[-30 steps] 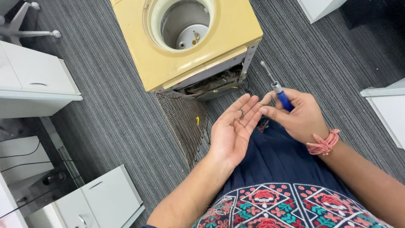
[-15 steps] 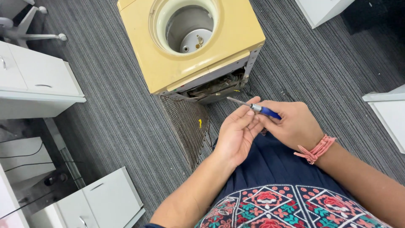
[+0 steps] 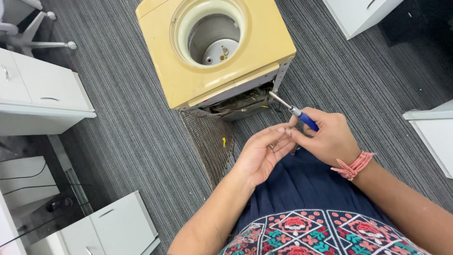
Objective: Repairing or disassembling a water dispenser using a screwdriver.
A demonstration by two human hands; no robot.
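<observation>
My right hand point(image 3: 328, 138) grips a blue-handled screwdriver point(image 3: 295, 111), its metal shaft pointing up-left toward the open back of a yellow water dispenser point(image 3: 212, 52). My left hand point(image 3: 262, 153) lies palm up just left of the right hand, fingers cupped and touching the right fingertips. A small metal piece seems to rest in that palm; it is too small to tell what it is. A pink band circles my right wrist point(image 3: 355, 165).
A dark wire grille point(image 3: 207, 141) lies on the grey striped carpet point(image 3: 127, 123) below the dispenser. White cabinets point(image 3: 42, 92) stand at the left, bottom left, top right and right edge. A chair base point(image 3: 28, 38) sits at top left.
The screwdriver has tipped from pointing upward to pointing up-left at the dispenser. My two hands have come together, fingertips now touching over the left palm.
</observation>
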